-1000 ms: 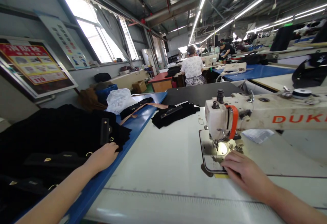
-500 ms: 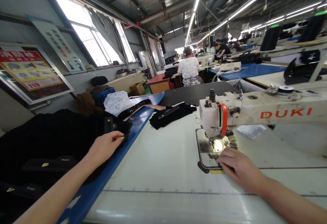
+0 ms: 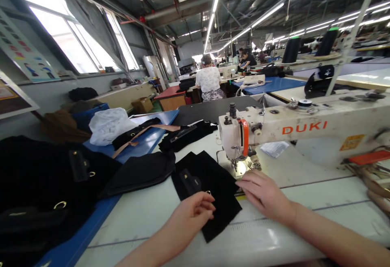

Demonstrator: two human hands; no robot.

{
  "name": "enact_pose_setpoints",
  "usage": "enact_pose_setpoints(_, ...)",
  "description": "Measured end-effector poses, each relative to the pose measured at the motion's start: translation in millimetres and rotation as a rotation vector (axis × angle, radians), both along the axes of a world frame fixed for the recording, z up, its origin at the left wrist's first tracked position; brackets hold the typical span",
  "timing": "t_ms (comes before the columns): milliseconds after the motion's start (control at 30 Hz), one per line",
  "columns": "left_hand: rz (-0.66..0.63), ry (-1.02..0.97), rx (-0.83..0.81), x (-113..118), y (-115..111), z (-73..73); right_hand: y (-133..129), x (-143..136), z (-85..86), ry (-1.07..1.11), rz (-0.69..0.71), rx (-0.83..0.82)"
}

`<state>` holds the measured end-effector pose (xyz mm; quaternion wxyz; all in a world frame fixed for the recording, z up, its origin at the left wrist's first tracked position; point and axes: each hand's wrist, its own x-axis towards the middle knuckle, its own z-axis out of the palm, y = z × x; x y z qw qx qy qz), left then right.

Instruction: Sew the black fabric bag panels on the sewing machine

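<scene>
A black fabric panel [image 3: 217,196] lies on the pale sewing table, with a small dark tab, a gold stud and a gold ring on it. Over its lower left part is my left hand [image 3: 196,212], fingers curled in by the ring; the grip is partly hidden. My right hand [image 3: 262,189] has its fingertips closed at the panel's right edge, just in front of the sewing machine's [image 3: 237,145] lit needle area. Another black piece [image 3: 140,173] reaches from the blue board onto the table, left of the panel.
A pile of black pieces [image 3: 39,194] with gold rings covers the blue board [image 3: 82,234] at left. Behind lie a white plastic bag [image 3: 109,124], a tan strip [image 3: 131,141] and another black piece [image 3: 190,135]. A person [image 3: 209,80] sits further back.
My left hand has come right from the pile, and the black panel now lies in front of the machine. My right hand is now at its edge. The view has turned right.
</scene>
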<state>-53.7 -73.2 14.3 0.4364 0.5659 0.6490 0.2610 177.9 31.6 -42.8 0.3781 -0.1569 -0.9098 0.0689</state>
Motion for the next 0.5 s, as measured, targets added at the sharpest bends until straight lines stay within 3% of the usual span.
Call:
enact_pose_setpoints(67, 0.011, 0.268, 0.171, -25.3, 2.8, 10.5, -17.0, -5.2, 5.1, 0.000, 0.038, 0.004)
enact_pose_setpoints(133, 0.067, 0.665, 0.379, -62.4, 9.2, 15.3, -34.8, -14.6, 9.1, -0.081, 0.052, -0.059)
enact_pose_setpoints(167, 0.072, 0.856, 0.421, -82.7, 12.9, 15.0, -42.5, -20.3, 10.4, -0.133, 0.044, -0.109)
enact_pose_setpoints(233, 0.126, 1.089, 0.351, -119.9, 19.1, 10.1, -53.4, -32.3, 11.4, -0.233, 0.017, -0.223)
enact_pose_setpoints(367, 0.202, 1.070, 0.207, -164.5, 22.6, 5.5, -58.3, -48.5, 9.3, -0.398, 0.049, -0.408)
enact_pose_setpoints(433, 0.292, 1.047, 0.222, -178.6, 20.1, 18.6, -56.1, -49.8, 9.0, -0.454, 0.097, -0.447)
enact_pose_setpoints(500, 0.445, 1.034, 0.233, -196.3, 14.2, 43.3, -53.3, -47.3, 11.1, -0.477, 0.133, -0.456)
